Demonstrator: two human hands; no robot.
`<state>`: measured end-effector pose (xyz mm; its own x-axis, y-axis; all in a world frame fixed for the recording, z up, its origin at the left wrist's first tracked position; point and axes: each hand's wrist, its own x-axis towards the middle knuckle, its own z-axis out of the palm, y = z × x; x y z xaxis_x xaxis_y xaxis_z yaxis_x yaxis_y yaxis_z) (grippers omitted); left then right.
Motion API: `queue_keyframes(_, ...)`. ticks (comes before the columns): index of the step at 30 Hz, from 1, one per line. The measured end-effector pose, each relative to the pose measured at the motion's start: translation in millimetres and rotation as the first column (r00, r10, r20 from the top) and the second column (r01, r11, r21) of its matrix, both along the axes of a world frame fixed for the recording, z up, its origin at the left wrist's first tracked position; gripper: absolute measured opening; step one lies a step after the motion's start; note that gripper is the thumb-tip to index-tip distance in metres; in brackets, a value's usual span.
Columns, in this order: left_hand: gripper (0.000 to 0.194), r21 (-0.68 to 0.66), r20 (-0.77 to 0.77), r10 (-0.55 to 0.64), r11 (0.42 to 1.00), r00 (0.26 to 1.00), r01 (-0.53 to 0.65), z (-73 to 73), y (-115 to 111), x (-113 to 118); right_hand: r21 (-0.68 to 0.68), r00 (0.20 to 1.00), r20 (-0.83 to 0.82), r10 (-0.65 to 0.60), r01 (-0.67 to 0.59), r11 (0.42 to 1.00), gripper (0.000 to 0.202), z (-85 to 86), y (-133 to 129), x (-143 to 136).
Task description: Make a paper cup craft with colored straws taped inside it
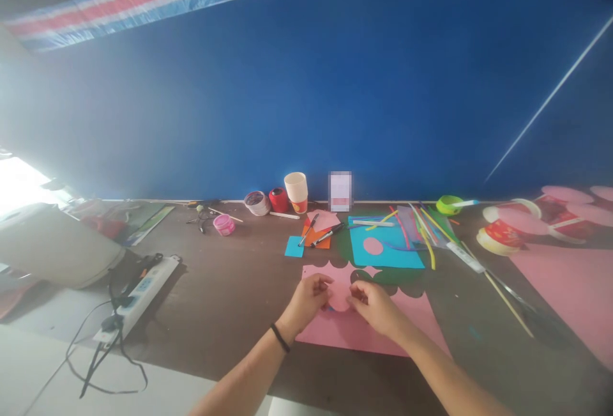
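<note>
While my right hand (371, 303) pinches one side of the pink cutout (340, 293), left hand (311, 298): pinching the other side
Cutout: between my hands, over the scalloped pink sheet (335, 330)
Blue sheet (363, 261): just past that, pink circle (372, 246) kinda chilling on it

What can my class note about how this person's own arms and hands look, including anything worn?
The left forearm and right forearm show no sleeves. A narrow black band circles the left wrist; the right one has none. The left hand and right hand wear no gloves. Finer details are too blurred to tell.
</note>
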<state>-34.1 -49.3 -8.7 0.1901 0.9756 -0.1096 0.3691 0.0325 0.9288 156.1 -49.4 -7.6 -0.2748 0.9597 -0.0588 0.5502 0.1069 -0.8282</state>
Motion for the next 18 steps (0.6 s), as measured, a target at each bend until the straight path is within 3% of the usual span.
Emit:
queue_keyframes(4,0.025,0.157,-0.214,0.056,0.987,0.975,-0.022,4.8,9.2,-19.9,0.01,0.999,0.008,-0.031,0.031,0.999,0.019,0.7,1.2,8.8)
queue_keyframes(9,0.03,0.339,-0.492,0.162,0.941,0.855,0.017,8.6,44.2,-65.4,-0.02,0.996,0.06,-0.067,0.068,0.997,0.027,-0.5,-8.5,45.6)
queue_keyframes(14,0.023,0.321,-0.688,0.069,0.921,0.722,0.219,7.6,74.7,-84.6,-0.042,0.989,0.105,-0.101,0.105,0.994,0.031,-6.7,-22.0,71.8)
queue_keyframes(18,0.018,0.237,-0.789,-0.023,0.91,0.614,0.339,7.2,81.4,-88.9,-0.062,0.987,0.087,-0.137,0.142,0.988,0.031,-9.4,-27.2,79.3)
